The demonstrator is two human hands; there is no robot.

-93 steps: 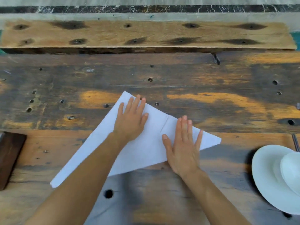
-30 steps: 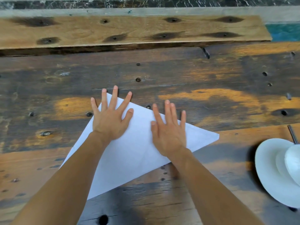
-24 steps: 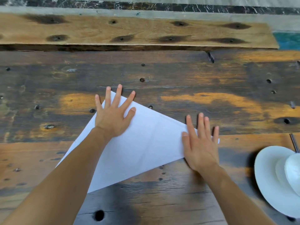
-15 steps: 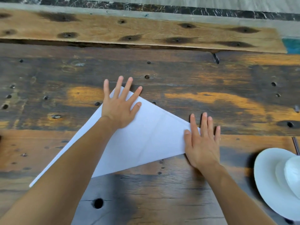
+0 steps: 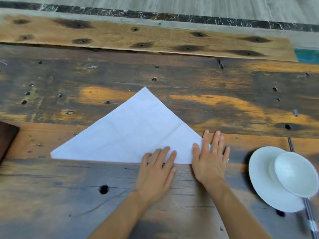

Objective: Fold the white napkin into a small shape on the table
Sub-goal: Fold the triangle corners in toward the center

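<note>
The white triangular paper napkin (image 5: 127,135) lay flat on the worn wooden table (image 5: 207,87). Left hand (image 5: 156,173) and right hand (image 5: 209,159) pressed its near-right corner, fingers extended flat, gripping nothing.

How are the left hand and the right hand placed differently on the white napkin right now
The left hand sits at the white napkin's near long edge, only its fingertips on the cloth; the right hand covers the napkin's right corner. The left hand's fingers look slightly bent, the right hand's lie straight and flat. The left hand is nearer the person, the right hand farther out. Both are palm down, holding nothing.
</note>
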